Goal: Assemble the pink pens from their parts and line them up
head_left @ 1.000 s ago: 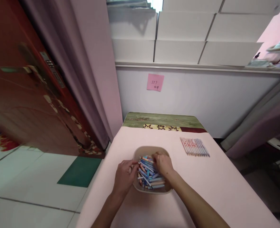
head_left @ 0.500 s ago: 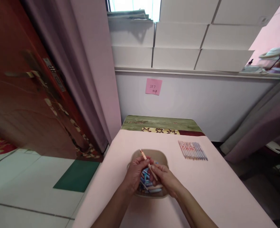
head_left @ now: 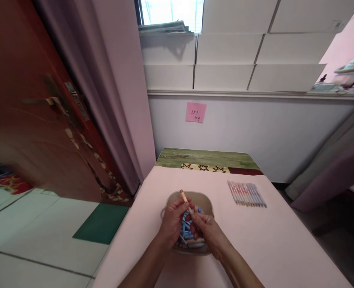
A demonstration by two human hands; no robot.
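Over the beige bin [head_left: 206,204] I hold a slim peach-coloured marker [head_left: 184,197] with an orange-brown upper end, tilted up to the left. My left hand [head_left: 173,216] is closed around its middle, thumb on top. My right hand [head_left: 206,227] pinches its lower part; that end is hidden behind the fingers. Beneath my hands, several blue, pale and peach pen parts or markers [head_left: 186,232] lie loose in the bin, partly covered by my fingers. To the right, a flat row of pens [head_left: 247,194] lies side by side on the table.
The table has a pale pink cover [head_left: 273,248], with a patterned green strip [head_left: 207,154] at the far edge. A pink note [head_left: 196,112] is stuck on the wall. At left are a red-brown door [head_left: 21,128] and a green mat [head_left: 101,223] on the floor.
The marker has tilted more upright, and my right hand now covers its lower end, which showed before. The whole view has shifted slightly.
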